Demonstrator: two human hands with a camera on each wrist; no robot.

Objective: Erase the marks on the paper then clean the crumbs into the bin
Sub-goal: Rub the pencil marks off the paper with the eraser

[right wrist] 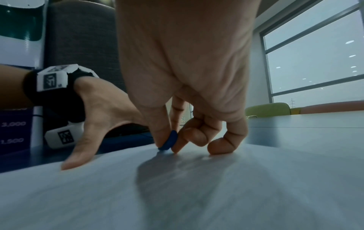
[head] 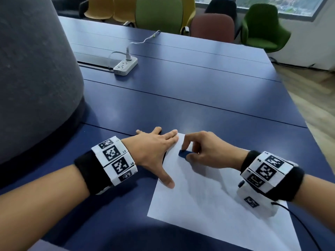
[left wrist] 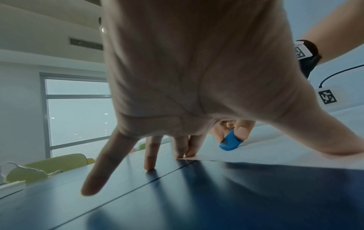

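Head view: white paper (head: 208, 201) flat on the dark blue desk (head: 181, 98), near the front edge, turned at a slight angle. Left hand (head: 154, 147) spread flat, fingers (left wrist: 151, 155) straight and splayed, holding nothing; index and middle tips on the paper's far left corner, the other fingertips on the bare desk, thumb pressed on the sheet's left edge. Right hand (head: 206, 151) over the upper part of the sheet, just beside the left hand, pinching a small blue eraser (head: 183, 153) between thumb and forefinger, remaining fingers curled under. Eraser tip down on the paper in the left wrist view (left wrist: 230, 143) and in the right wrist view (right wrist: 169, 142), close to the far left corner of the sheet. Marks and crumbs too faint to make out on the paper. Marker-printed bands on both wrists. Large grey rounded object (head: 34, 73) standing on the desk to the left, well apart from the paper; whether it is the bin cannot be told. White power strip (head: 125, 66) with a plugged cable farther back on the desk. Green, yellow and reddish chairs (head: 159, 15) beyond the far edge.
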